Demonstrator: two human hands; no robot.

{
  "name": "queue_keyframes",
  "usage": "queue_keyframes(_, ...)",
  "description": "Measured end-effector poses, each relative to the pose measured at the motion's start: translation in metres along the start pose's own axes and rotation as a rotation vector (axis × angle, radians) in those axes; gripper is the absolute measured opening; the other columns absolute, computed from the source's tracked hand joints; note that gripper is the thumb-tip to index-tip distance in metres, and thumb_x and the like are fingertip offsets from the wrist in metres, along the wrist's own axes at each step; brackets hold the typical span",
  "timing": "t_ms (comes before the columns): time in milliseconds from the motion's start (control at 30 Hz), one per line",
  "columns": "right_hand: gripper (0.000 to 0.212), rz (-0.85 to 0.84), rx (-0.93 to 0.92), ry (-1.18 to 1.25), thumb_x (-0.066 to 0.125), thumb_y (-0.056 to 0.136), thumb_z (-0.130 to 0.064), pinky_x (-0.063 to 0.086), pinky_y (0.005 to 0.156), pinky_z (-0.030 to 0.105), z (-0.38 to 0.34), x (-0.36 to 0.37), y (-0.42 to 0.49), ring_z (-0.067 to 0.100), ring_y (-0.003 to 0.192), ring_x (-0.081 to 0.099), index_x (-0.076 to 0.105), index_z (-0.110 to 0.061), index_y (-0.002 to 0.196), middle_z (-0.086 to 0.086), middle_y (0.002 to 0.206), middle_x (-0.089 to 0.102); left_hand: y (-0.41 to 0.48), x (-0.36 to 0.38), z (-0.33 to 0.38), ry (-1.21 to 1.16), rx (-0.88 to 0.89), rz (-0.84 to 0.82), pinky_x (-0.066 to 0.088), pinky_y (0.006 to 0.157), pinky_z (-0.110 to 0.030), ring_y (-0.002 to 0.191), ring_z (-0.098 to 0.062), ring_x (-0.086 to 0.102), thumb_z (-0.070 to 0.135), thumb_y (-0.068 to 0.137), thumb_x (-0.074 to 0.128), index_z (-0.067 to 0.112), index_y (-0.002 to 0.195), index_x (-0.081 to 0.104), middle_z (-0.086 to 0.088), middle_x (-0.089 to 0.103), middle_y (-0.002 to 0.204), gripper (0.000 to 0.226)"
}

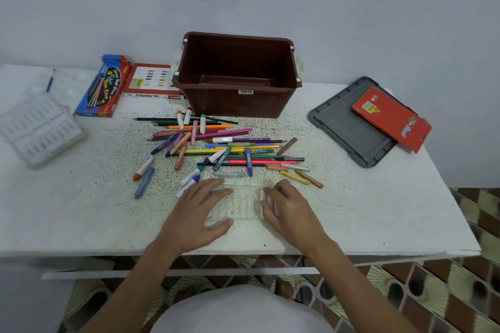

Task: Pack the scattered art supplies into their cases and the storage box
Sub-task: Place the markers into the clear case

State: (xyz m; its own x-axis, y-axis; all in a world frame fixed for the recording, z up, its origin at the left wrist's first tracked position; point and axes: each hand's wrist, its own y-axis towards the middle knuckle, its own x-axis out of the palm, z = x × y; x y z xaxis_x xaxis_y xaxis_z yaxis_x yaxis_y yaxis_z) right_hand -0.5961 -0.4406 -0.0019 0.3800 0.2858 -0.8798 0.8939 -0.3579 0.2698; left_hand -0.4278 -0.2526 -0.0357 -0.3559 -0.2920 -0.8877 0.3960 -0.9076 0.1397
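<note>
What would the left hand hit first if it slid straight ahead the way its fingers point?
The left hand would probably meet the grey crayon just beyond its fingertips first, then the heap of pencils and markers. Its fingers seem to rest on a faint clear case.

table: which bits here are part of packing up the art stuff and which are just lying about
For the job: loose pens and crayons, clear case at the front edge, brown storage box, grey lid, red case, blue case, oil pastels box, white trays.
Just there: table, tiled floor.
</note>
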Motion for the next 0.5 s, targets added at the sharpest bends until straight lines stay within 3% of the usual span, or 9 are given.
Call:
queue_keyframes(133, 0.03, 0.069, -0.005, -0.065, 0.057, 0.094, -0.031, 0.05, 0.079, 0.034, 0.011, -0.003, -0.011, 0.022, 0.097, 0.051, 0.066, -0.011, 0.114, 0.007, 0.106, 0.055, -0.003, 0.0, 0.001, -0.052, 0.009, 0.076, 0.026, 0.113, -0.035, 0.142, -0.01, 0.03, 0.056, 0.09, 0.052, 0.03, 0.139, 0.05, 0.008, 0.035, 0.153, 0.056)
queue_keyframes(267, 0.048, -0.025, -0.026, -0.079, 0.056, 0.094, -0.048, 0.043, 0.101, 0.04, 0.021, -0.004, -0.019, 0.026, 0.122, 0.045, 0.058, -0.018, 0.132, 0.009, 0.134, 0.052, -0.003, 0.0, 0.003, -0.009, -0.037, 0.344, 0.044, 0.098, -0.039, 0.12, -0.019, 0.053, 0.031, 0.094, 0.05, 0.015, 0.121, 0.064, -0.002, 0.058, 0.129, 0.035)
queue_keyframes(367, 0.058, -0.076, -0.037, -0.062, 0.05, 0.095, -0.057, 0.041, 0.103, 0.039, 0.023, -0.002, -0.024, 0.026, 0.126, 0.043, 0.054, -0.02, 0.138, 0.009, 0.142, 0.047, -0.001, -0.002, -0.001, 0.074, -0.193, 0.545, 0.043, 0.09, -0.036, 0.108, -0.024, 0.057, 0.009, 0.093, 0.052, 0.008, 0.114, 0.067, -0.008, 0.064, 0.117, 0.025)
queue_keyframes(500, 0.058, -0.078, -0.051, -0.055, 0.049, 0.095, -0.059, 0.04, 0.103, 0.037, 0.025, 0.002, -0.028, 0.025, 0.127, 0.042, 0.053, -0.022, 0.139, 0.009, 0.146, 0.044, 0.005, -0.009, -0.003, 0.008, -0.349, 0.597, 0.046, 0.082, -0.035, 0.102, -0.024, 0.059, 0.003, 0.09, 0.06, 0.011, 0.113, 0.068, -0.007, 0.065, 0.114, 0.026)
